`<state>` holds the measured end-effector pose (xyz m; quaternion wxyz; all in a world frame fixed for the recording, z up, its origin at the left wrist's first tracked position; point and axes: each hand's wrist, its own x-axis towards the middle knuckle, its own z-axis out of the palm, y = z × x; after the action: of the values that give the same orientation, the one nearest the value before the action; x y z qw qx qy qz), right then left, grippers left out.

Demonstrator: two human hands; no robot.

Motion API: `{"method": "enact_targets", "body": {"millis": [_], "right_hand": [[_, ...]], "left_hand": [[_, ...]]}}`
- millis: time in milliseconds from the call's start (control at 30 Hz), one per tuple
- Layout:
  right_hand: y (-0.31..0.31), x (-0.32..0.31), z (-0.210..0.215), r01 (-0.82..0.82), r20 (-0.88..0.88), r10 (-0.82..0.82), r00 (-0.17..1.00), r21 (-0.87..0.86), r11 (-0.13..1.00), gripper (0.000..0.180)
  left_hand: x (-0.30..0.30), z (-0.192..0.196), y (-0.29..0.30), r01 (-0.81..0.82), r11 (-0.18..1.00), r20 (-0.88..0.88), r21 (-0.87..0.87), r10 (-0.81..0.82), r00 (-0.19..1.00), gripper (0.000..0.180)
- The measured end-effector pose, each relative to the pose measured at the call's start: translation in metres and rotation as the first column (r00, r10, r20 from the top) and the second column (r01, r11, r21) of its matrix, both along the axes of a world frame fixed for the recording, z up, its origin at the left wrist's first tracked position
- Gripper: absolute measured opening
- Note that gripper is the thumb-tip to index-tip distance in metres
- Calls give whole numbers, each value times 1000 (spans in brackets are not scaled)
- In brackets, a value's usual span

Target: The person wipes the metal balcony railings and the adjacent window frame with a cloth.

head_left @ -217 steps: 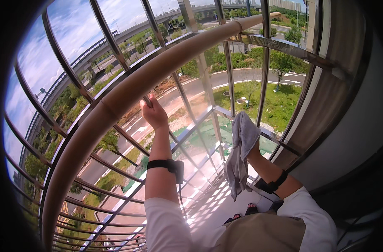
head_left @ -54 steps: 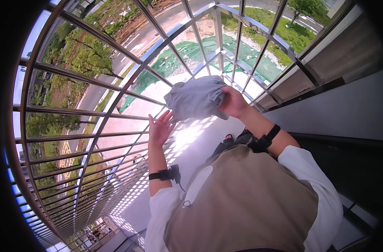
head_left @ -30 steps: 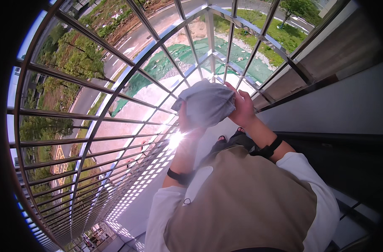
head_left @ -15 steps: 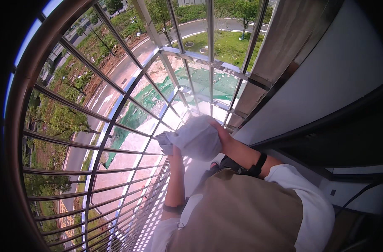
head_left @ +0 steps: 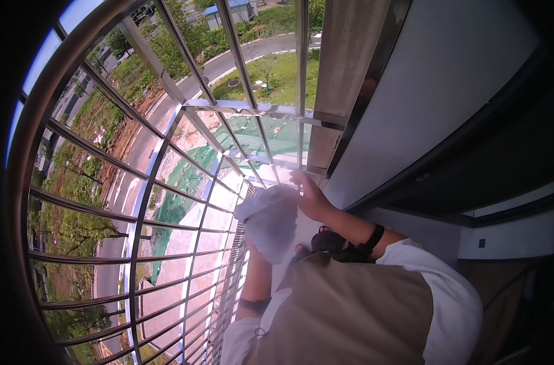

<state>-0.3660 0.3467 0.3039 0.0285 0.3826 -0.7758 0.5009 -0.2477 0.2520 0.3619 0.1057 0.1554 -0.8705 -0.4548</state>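
Metal balcony railing (head_left: 167,201) fills left and far side, grey wall (head_left: 435,103) right. White-grey cloth (head_left: 270,220) bunched in the middle, near the bars. Right hand (head_left: 310,198) grips its far edge; left hand hidden under cloth, grip cannot tell. Cloth gathered between both hands, off the rails: wiping looks paused, bars left to do.

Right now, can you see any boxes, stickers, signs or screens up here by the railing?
None in view: no package, label, sign or screen.
Pale grey cloth: bunched, held up in front of the person by both hands.
Right hand: on the cloth's upper right side.
Left hand: hidden behind the cloth.
Metal railing: curved bars on the left, road and grass far below.
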Motion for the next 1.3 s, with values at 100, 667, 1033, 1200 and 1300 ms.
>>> {"method": "enact_targets", "body": {"millis": [100, 667, 1033, 1200, 1300], "right_hand": [[30, -18, -21, -110, 605, 132, 786, -73, 991, 32], [97, -46, 32, -211, 713, 471, 519, -427, 879, 56], [82, -69, 39, -208, 695, 675, 248, -642, 738, 57], [81, -71, -2, 196, 785, 619, -30, -602, 774, 40], [81, -75, -4, 217, 907, 418, 52, -419, 882, 41]], "left_hand": [[-2, -20, -2, 17, 975, 75, -223, 0, 997, 37], [-75, -7, 19, -110, 515, -277, 850, 616, 737, 43], [-82, 22, 48, -71, 548, -121, 833, 306, 944, 36], [-75, 11, 35, -310, 951, 0, -5, 310, 951, 27], [-67, 16, 39, -327, 938, 145, -116, 341, 929, 28]]}}
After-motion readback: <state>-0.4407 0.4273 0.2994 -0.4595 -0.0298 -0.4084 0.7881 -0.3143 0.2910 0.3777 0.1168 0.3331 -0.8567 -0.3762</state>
